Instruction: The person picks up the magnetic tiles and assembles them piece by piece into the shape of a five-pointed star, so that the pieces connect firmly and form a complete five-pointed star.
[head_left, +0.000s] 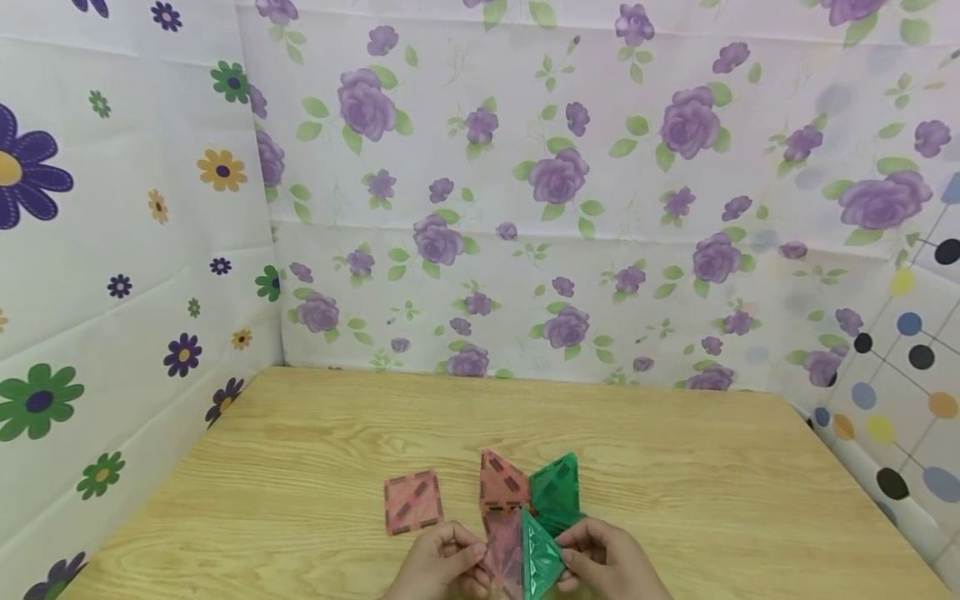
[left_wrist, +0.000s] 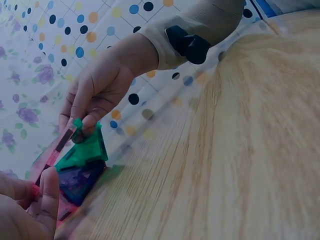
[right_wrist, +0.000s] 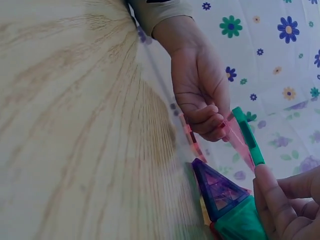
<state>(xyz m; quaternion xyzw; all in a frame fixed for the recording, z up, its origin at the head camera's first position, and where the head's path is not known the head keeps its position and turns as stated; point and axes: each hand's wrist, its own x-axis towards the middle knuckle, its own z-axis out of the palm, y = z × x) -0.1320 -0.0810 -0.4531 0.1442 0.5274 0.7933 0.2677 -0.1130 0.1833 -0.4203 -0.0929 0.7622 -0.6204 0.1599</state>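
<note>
My left hand (head_left: 441, 563) pinches a translucent pink magnetic tile (head_left: 505, 543) by its left edge. With thumb and fingers my right hand (head_left: 617, 563) pinches the corner of a green triangular magnetic tile (head_left: 542, 553). The two tiles are raised and meet edge to edge between the hands. Just behind them stand a red-pink tile (head_left: 501, 482) and a green tile (head_left: 558, 493), close together on the table. A dark purple-blue triangular tile (right_wrist: 220, 187) shows low in the right wrist view, beside a green one (right_wrist: 242, 221). How these lower tiles join is partly hidden.
A single pink square tile (head_left: 413, 502) lies flat on the wooden table (head_left: 300, 467), left of the grouped tiles. Flowered cloth (head_left: 480, 167) hangs behind the table. A dotted cloth (head_left: 892, 417) hangs along the right side.
</note>
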